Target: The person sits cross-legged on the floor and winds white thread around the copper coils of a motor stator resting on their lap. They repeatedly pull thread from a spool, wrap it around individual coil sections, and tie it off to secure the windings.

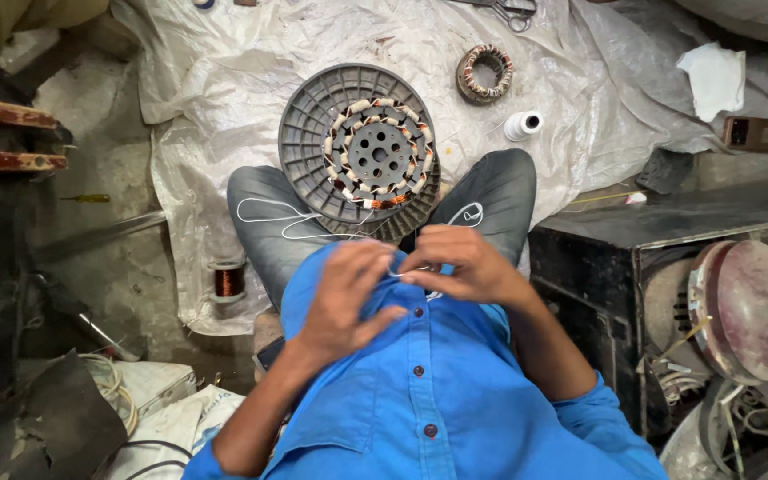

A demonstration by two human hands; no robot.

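Above the lap, left hand and right hand fingers pinch white thread beside the wound stator.

Your two hands met in front of your chest.
Your left hand curled with fingers bent inward; your right hand pinched its fingertips beside it, both forearms bare and angled inward.

Soft, even daylight falls from above; the white sheet is brightest, near glare. The left floor and the dark box on the right sit in shadow. Focus is sharp centrally; wide-angle bending curves the edges.
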